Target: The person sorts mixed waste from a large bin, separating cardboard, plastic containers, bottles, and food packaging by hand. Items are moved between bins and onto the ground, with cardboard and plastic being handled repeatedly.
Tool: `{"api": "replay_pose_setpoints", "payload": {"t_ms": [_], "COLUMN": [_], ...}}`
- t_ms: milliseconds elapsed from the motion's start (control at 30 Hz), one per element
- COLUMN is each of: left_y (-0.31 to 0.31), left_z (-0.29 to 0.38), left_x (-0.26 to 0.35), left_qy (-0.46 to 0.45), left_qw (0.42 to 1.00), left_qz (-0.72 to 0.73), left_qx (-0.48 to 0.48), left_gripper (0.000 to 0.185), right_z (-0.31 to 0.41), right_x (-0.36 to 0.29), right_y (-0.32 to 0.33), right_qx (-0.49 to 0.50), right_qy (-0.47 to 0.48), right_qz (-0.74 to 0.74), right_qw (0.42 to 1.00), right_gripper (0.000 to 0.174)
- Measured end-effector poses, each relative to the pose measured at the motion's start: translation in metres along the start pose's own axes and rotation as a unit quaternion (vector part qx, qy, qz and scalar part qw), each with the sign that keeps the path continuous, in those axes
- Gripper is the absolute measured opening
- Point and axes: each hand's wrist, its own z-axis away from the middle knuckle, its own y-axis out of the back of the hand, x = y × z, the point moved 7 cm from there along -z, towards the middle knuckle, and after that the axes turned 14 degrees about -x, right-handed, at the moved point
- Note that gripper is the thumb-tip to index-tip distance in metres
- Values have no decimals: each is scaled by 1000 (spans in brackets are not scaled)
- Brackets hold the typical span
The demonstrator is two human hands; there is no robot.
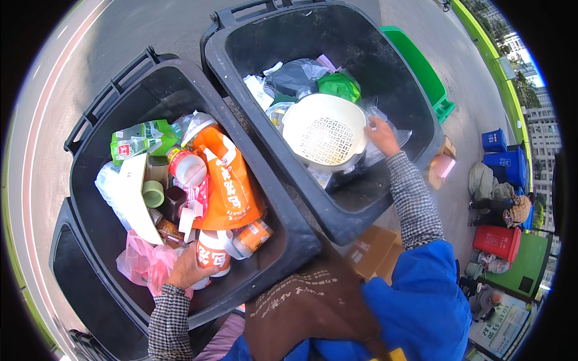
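Observation:
My right hand grips the rim of a cream plastic colander over the right-hand dark bin. Under and behind the colander are a grey plastic bag and a green plastic bag. In the left-hand dark bin, my left hand holds an orange-and-white paper cup, its thumb across the cup's lower side. Beside it lie a pink plastic bag, an orange bag bearing writing, a white panel and a lidded tub with an orange label.
A green lid stands behind the right-hand bin. Cardboard lies on the ground at my right. Farther right are blue bins, a red bin and a bending person. A brown apron hangs against the left-hand bin.

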Motion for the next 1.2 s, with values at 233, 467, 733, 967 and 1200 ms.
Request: {"api": "replay_pose_setpoints", "payload": {"t_ms": [233,467,733,967,1200], "left_y": [-3,9,23,7,5], "left_z": [-34,8,147,142,137], "left_x": [25,-5,-68,-99,-61], "left_qy": [-24,-77,-143,-266,-275], "left_qw": [995,969,711,564,575], "left_qz": [36,207,607,711,609], "left_qx": [89,114,325,324,473], "left_gripper": [117,112,85,63,69], "right_z": [-13,19,113,243,302], "right_x": [17,-15,-260,-511,-561], "right_y": [-9,1,-10,-166,-306], "right_qx": [-7,62,-79,-443,-400], "right_qy": [-12,55,227,392,382], "right_qz": [-10,-80,-384,-282,-176], "right_qw": [1000,993,892,755,814], "right_gripper": [59,54,43,42,97]}}
